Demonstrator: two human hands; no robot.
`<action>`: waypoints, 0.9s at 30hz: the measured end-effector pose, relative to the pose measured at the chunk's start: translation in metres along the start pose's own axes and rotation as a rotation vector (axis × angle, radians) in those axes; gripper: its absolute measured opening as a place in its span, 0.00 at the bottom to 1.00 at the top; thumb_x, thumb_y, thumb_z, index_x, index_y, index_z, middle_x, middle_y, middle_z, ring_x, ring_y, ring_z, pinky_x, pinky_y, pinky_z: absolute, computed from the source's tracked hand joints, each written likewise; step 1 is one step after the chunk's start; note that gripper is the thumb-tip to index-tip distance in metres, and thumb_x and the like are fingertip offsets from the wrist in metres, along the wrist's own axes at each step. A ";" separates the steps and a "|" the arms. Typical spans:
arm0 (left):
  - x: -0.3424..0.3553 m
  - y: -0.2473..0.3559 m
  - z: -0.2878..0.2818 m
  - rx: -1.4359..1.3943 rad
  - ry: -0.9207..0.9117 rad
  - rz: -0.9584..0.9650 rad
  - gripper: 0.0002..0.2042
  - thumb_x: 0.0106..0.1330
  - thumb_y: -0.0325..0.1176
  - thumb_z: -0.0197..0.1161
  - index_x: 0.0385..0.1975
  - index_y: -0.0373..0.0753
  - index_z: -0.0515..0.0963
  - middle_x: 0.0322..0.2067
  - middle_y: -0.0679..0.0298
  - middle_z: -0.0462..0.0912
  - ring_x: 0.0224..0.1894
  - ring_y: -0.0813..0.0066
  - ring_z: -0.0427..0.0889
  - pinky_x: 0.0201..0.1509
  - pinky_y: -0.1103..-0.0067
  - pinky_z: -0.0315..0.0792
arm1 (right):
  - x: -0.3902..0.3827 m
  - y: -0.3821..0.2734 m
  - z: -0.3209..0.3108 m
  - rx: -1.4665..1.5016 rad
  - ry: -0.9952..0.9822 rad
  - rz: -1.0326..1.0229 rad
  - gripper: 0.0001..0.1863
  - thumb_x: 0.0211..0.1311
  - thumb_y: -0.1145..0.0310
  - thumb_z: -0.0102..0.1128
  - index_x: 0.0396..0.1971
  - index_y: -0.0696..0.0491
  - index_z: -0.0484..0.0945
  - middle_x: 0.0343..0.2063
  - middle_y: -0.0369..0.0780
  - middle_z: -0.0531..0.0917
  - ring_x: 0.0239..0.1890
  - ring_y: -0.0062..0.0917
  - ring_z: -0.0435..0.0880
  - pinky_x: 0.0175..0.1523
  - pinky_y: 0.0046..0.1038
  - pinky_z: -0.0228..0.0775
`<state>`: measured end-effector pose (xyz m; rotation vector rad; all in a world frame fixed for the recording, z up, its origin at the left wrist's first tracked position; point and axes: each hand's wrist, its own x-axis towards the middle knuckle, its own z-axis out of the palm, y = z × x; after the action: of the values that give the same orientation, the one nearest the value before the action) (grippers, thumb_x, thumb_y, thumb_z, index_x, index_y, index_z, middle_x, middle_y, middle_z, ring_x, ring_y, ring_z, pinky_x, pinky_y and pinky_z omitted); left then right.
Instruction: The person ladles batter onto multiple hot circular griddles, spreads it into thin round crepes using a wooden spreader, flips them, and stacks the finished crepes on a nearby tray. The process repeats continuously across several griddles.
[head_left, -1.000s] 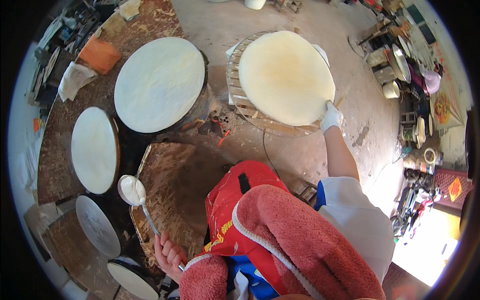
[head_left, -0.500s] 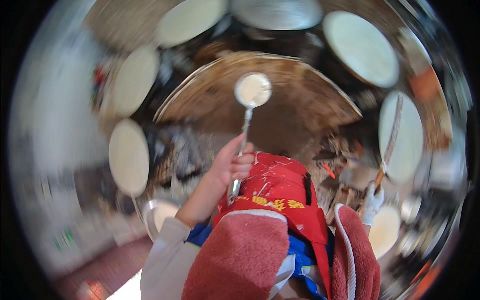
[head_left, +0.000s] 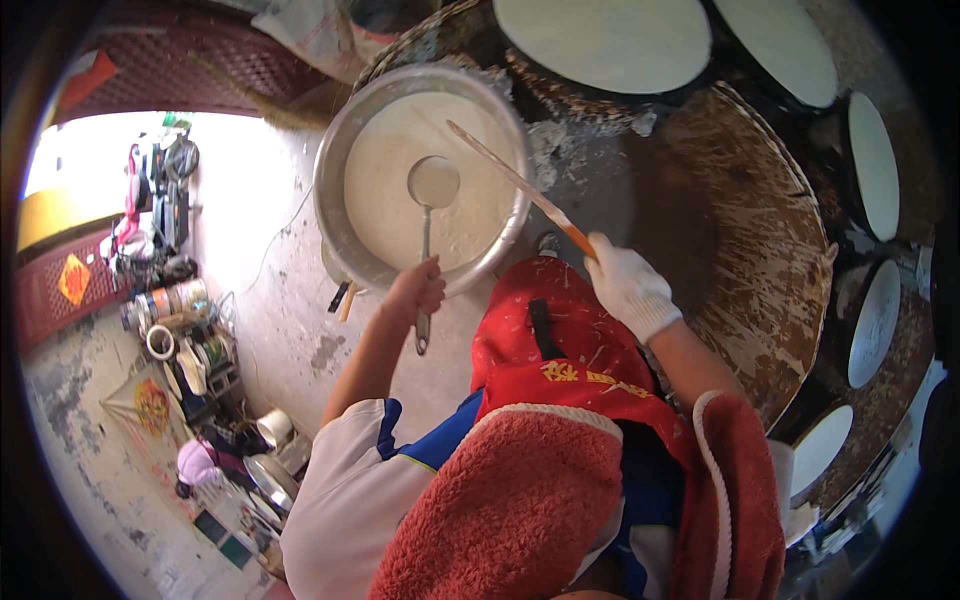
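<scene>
A wide metal basin [head_left: 329,200] of pale batter [head_left: 383,165] stands before me, left of centre. My bare left hand [head_left: 416,290] is closed around the handle of a metal ladle [head_left: 434,182]. Its round bowl, holding pale liquid, is over the batter; whether it dips in, I cannot tell. In a white glove, my right hand [head_left: 628,287] grips a long, thin spatula [head_left: 524,189] by its wooden handle. The spatula's far end reaches over the basin's right side, above the batter.
Round griddles [head_left: 612,42] with pale surfaces curve along the far side and right. A worn, brown-streaked surface [head_left: 765,250] fans out at right. Pots, tools and a motorbike [head_left: 170,200] stand at the left. A red towel [head_left: 510,500] hangs over my front.
My view has swung left, from the ring of griddles to the basin. The ladle is now over the batter, and the spatula has come from a right-hand griddle to the basin's edge.
</scene>
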<state>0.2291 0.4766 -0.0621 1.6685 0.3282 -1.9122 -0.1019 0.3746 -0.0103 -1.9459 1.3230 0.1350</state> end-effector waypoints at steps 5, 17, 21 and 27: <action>0.092 -0.003 -0.068 0.654 0.441 0.085 0.20 0.71 0.47 0.50 0.18 0.47 0.59 0.11 0.74 0.51 0.09 0.80 0.52 0.09 0.77 0.49 | 0.057 -0.065 0.040 -0.244 -0.208 -0.055 0.11 0.61 0.72 0.48 0.43 0.57 0.70 0.27 0.51 0.83 0.32 0.46 0.84 0.37 0.44 0.78; -0.014 0.027 0.026 -1.340 -1.017 -0.192 0.17 0.75 0.37 0.42 0.20 0.45 0.57 0.09 0.76 0.54 0.09 0.85 0.52 0.12 0.83 0.52 | 0.016 -0.097 -0.031 0.215 -0.648 0.267 0.18 0.66 0.54 0.48 0.47 0.51 0.71 0.29 0.42 0.83 0.27 0.32 0.84 0.33 0.34 0.75; -0.087 0.061 0.046 -1.265 -1.174 0.026 0.15 0.76 0.35 0.40 0.22 0.44 0.56 0.08 0.76 0.54 0.07 0.87 0.53 0.09 0.84 0.50 | 0.006 -0.119 -0.066 0.367 -0.528 0.104 0.16 0.67 0.56 0.49 0.45 0.52 0.71 0.23 0.39 0.81 0.19 0.26 0.80 0.29 0.32 0.73; -0.184 0.089 0.054 -1.004 -1.455 0.334 0.16 0.77 0.40 0.38 0.24 0.43 0.56 0.08 0.75 0.53 0.06 0.86 0.51 0.07 0.84 0.49 | -0.013 -0.146 -0.093 0.077 -0.003 -0.317 0.16 0.65 0.58 0.55 0.47 0.52 0.74 0.32 0.49 0.83 0.35 0.44 0.83 0.38 0.42 0.74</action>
<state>0.2453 0.4233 0.1422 -0.3950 0.2667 -1.7042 -0.0162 0.3498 0.1383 -2.0594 0.9863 -0.0670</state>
